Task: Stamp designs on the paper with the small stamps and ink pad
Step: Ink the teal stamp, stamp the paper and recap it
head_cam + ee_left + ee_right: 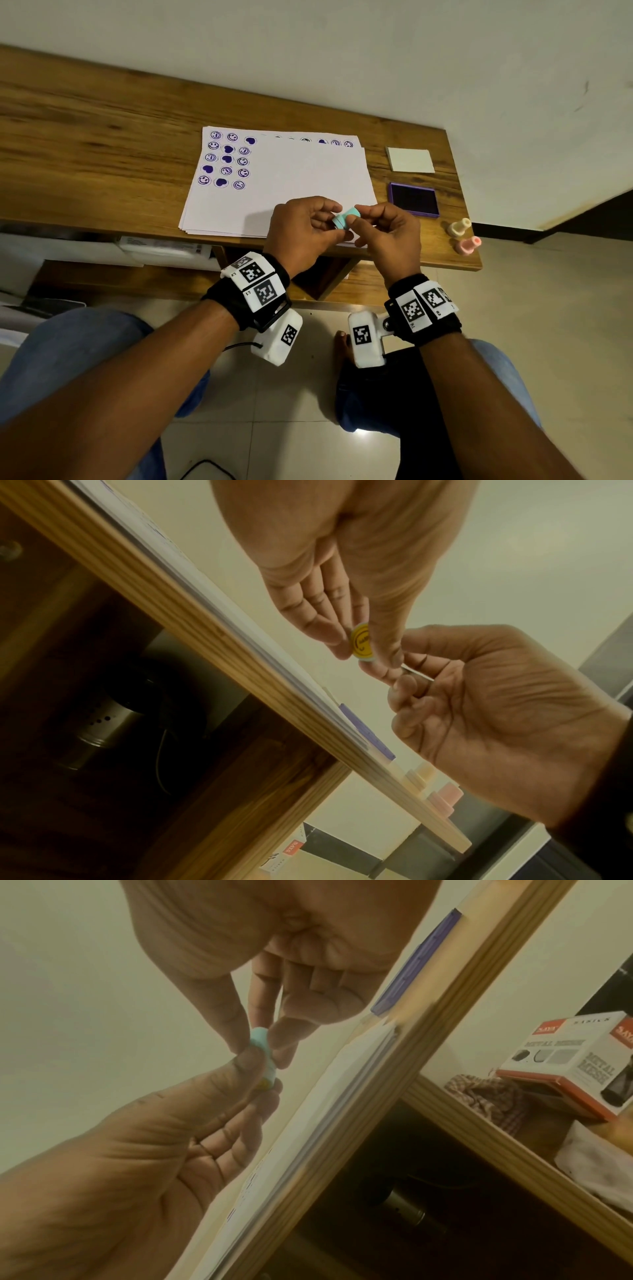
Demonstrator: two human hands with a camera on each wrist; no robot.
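Note:
Both hands hold one small teal stamp (346,218) above the near edge of the paper stack (291,178). My left hand (339,222) pinches its base end, whose yellow rubber face (361,645) shows in the left wrist view. At the other end of the stamp (262,1045), my right hand (358,216) pinches with thumb and fingertips. The top sheet is blank; a sheet under it shows purple smileys and hearts (224,161) at the left. An uncovered purple ink pad (414,199) lies right of the paper.
The pad's white lid (409,159) lies behind it. A cream stamp (460,227) and a pink stamp (467,245) stand near the wooden table's right front corner (474,263). A shelf below holds a box (575,1058) and a metal cup (103,731).

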